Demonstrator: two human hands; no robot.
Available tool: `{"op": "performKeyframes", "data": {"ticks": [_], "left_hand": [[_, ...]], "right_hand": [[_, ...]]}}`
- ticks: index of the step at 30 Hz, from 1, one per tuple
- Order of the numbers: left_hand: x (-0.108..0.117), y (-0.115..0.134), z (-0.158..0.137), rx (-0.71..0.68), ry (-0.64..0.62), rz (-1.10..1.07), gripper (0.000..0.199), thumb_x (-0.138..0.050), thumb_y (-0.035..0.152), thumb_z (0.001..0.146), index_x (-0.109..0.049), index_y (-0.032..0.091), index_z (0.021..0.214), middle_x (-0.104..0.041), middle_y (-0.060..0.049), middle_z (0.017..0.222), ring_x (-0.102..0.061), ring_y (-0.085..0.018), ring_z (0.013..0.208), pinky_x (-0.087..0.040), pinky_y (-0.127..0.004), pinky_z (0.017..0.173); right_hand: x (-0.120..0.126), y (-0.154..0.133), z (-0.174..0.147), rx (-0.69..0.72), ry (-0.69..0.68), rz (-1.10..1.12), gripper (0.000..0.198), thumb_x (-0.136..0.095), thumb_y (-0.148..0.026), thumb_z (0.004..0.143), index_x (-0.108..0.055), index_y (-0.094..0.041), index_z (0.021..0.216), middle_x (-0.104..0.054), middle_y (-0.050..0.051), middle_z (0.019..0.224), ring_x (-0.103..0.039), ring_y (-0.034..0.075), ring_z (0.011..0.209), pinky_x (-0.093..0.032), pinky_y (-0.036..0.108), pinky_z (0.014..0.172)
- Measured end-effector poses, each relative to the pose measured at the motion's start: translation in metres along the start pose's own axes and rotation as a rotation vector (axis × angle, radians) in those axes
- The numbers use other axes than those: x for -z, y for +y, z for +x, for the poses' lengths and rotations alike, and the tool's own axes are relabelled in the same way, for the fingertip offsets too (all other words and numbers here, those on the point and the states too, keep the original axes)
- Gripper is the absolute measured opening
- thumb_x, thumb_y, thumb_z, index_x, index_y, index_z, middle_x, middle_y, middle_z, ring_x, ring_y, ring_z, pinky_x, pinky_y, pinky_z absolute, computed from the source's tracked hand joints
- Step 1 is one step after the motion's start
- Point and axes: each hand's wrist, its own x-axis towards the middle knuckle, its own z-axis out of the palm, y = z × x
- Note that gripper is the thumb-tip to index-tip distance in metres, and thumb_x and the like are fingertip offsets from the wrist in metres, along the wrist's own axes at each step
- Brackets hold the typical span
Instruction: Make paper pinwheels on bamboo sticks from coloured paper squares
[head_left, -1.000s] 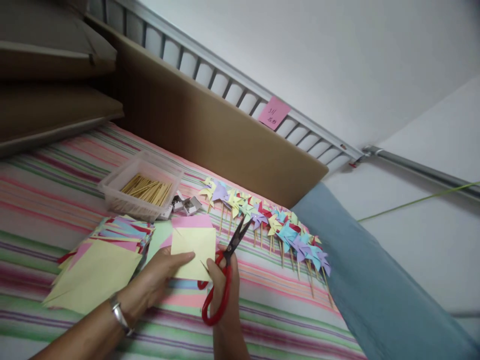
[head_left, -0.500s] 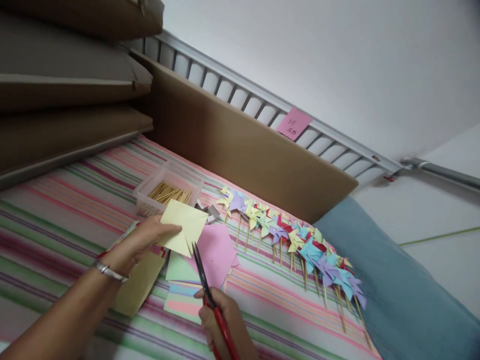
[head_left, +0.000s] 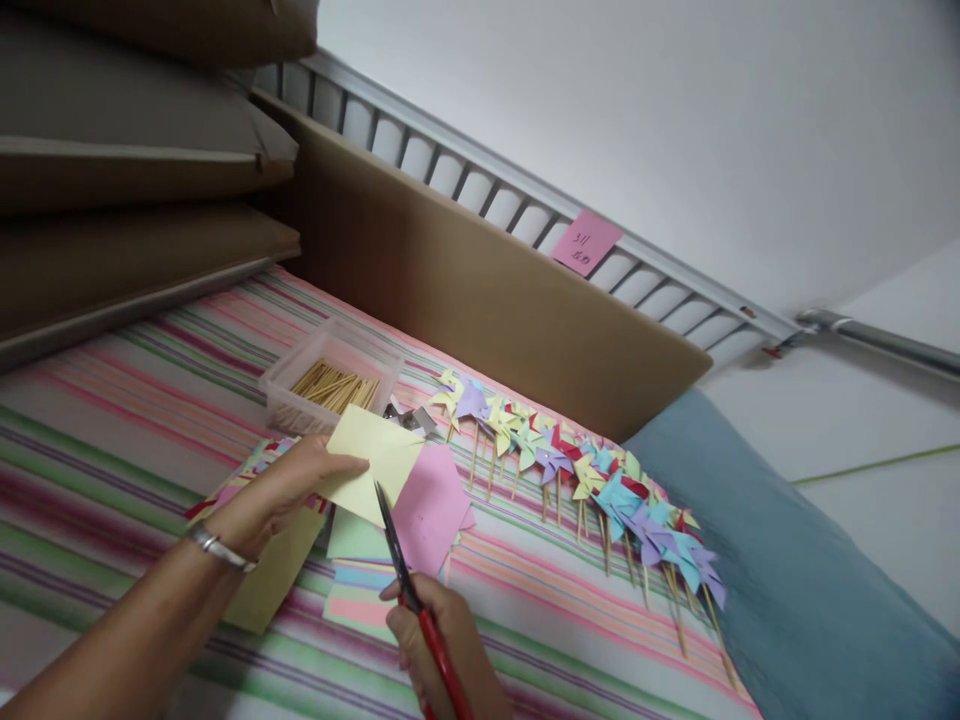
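Observation:
My left hand (head_left: 309, 476) pinches a square of pale yellow paper (head_left: 373, 455) by its left side, thumb on top. A slit runs in from the sheet's right corner. Red-handled scissors (head_left: 401, 560) are gripped in my right hand (head_left: 448, 640), their dark blades nearly closed and pointing up at the lower edge of the yellow paper. Whether the tips touch or lie in the sheet is hard to make out. Beneath lie pink paper (head_left: 429, 515) and a stack of coloured sheets (head_left: 364, 600). More yellow paper (head_left: 274, 575) lies under my left wrist.
Behind my left hand stands a clear plastic box (head_left: 271, 385) of wooden sticks (head_left: 330, 385), with small metal pieces (head_left: 411, 418) beside it. A row of paper pinwheels (head_left: 551, 460) on sticks stretches right across the striped cloth (head_left: 562, 620). A cardboard panel (head_left: 480, 295) rises behind.
The yellow paper has turned slightly in my left hand. The scissors have shifted a little up and left, and their tips now meet the sheet's lower edge in view.

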Motion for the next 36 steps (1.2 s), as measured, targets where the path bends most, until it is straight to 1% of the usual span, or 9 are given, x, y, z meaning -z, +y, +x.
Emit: {"op": "performKeyframes", "data": {"ticks": [2, 7, 10, 14, 18, 24, 31, 34, 36], "left_hand": [[-0.0015, 0.0014, -0.0017, 0.0, 0.006, -0.015, 0.031, -0.075, 0.026, 0.054, -0.066, 0.011, 0.079, -0.07, -0.005, 0.064, -0.06, -0.016, 0.054, -0.037, -0.021, 0.043], [-0.0031, 0.0022, -0.0032, -0.02, 0.036, 0.04, 0.024, -0.073, 0.025, 0.056, -0.066, 0.01, 0.074, -0.065, -0.002, 0.054, -0.054, -0.013, 0.046, -0.031, -0.021, 0.038], [-0.0033, 0.001, -0.0033, -0.034, 0.03, 0.043, 0.024, -0.072, 0.024, 0.056, -0.067, 0.01, 0.075, -0.065, -0.002, 0.054, -0.053, -0.013, 0.045, -0.03, -0.021, 0.039], [-0.0032, -0.0012, -0.0024, -0.027, 0.0, 0.002, 0.029, -0.074, 0.025, 0.054, -0.068, 0.01, 0.079, -0.068, -0.004, 0.061, -0.057, -0.015, 0.05, -0.036, -0.022, 0.045], [-0.0019, -0.0024, -0.0008, -0.019, -0.035, -0.04, 0.037, -0.076, 0.026, 0.053, -0.068, 0.009, 0.085, -0.071, -0.006, 0.068, -0.061, -0.018, 0.057, -0.04, -0.024, 0.05], [-0.0004, -0.0029, 0.0003, -0.022, -0.044, -0.04, 0.041, -0.076, 0.027, 0.053, -0.068, 0.008, 0.088, -0.071, -0.007, 0.068, -0.063, -0.02, 0.062, -0.043, -0.025, 0.054], [-0.0001, -0.0041, 0.0005, -0.033, -0.039, -0.03, 0.042, -0.075, 0.026, 0.053, -0.067, 0.009, 0.09, -0.071, -0.006, 0.07, -0.063, -0.021, 0.063, -0.043, -0.027, 0.055], [-0.0006, -0.0044, 0.0007, -0.032, -0.052, -0.04, 0.043, -0.075, 0.027, 0.052, -0.067, 0.009, 0.09, -0.071, -0.007, 0.071, -0.064, -0.023, 0.066, -0.045, -0.028, 0.058], [-0.0006, -0.0045, 0.0014, -0.033, -0.042, -0.041, 0.043, -0.075, 0.028, 0.05, -0.067, 0.009, 0.088, -0.071, -0.007, 0.071, -0.064, -0.022, 0.065, -0.044, -0.027, 0.056]], "right_hand": [[-0.0007, -0.0005, 0.0007, 0.008, 0.005, -0.001, 0.032, -0.062, -0.043, 0.073, -0.062, -0.014, 0.088, -0.042, -0.006, 0.051, -0.038, 0.006, 0.042, -0.025, 0.016, 0.037], [-0.002, 0.0001, 0.0023, 0.017, -0.013, -0.01, 0.037, -0.062, -0.048, 0.072, -0.062, -0.014, 0.089, -0.042, -0.005, 0.051, -0.037, 0.006, 0.041, -0.024, 0.016, 0.036], [-0.0038, 0.0014, 0.0034, 0.015, -0.001, 0.025, 0.038, -0.062, -0.049, 0.071, -0.061, -0.014, 0.088, -0.041, -0.006, 0.051, -0.036, 0.006, 0.041, -0.024, 0.016, 0.036], [-0.0061, 0.0019, 0.0042, 0.033, 0.008, 0.078, 0.041, -0.062, -0.051, 0.07, -0.061, -0.013, 0.087, -0.04, -0.006, 0.051, -0.035, 0.006, 0.042, -0.024, 0.016, 0.036], [-0.0061, 0.0007, 0.0049, 0.039, 0.006, 0.055, 0.04, -0.061, -0.05, 0.071, -0.061, -0.013, 0.086, -0.04, -0.006, 0.048, -0.035, 0.006, 0.039, -0.024, 0.016, 0.036], [-0.0056, -0.0025, 0.0053, 0.037, -0.002, 0.053, 0.042, -0.061, -0.054, 0.07, -0.061, -0.014, 0.085, -0.041, -0.007, 0.046, -0.034, 0.006, 0.037, -0.024, 0.017, 0.036], [-0.0071, -0.0034, 0.0053, 0.005, 0.004, 0.046, 0.035, -0.063, -0.049, 0.071, -0.059, -0.015, 0.08, -0.037, -0.009, 0.042, -0.033, 0.005, 0.036, -0.025, 0.017, 0.037], [-0.0089, -0.0016, 0.0066, 0.023, 0.012, 0.03, 0.032, -0.062, -0.046, 0.071, -0.06, -0.015, 0.08, -0.039, -0.008, 0.045, -0.033, 0.006, 0.037, -0.026, 0.018, 0.038], [-0.0095, -0.0004, 0.0078, 0.023, 0.025, 0.007, 0.027, -0.062, -0.042, 0.071, -0.06, -0.015, 0.078, -0.04, -0.007, 0.048, -0.034, 0.006, 0.039, -0.027, 0.018, 0.039]]}}
